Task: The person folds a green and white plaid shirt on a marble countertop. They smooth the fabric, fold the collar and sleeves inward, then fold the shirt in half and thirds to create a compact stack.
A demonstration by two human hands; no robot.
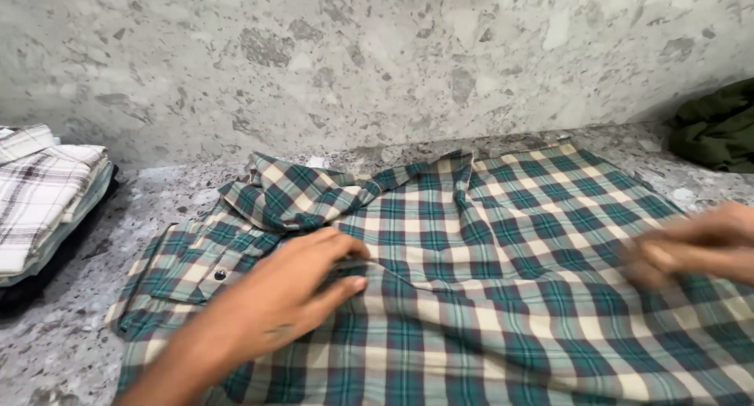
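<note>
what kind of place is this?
Probably a home or laundry folding spot: a speckled stone counter against a matching wall, a stack of folded clothes at the left, and both hands, left hand and right hand, on a green plaid shirt spread flat.
</note>
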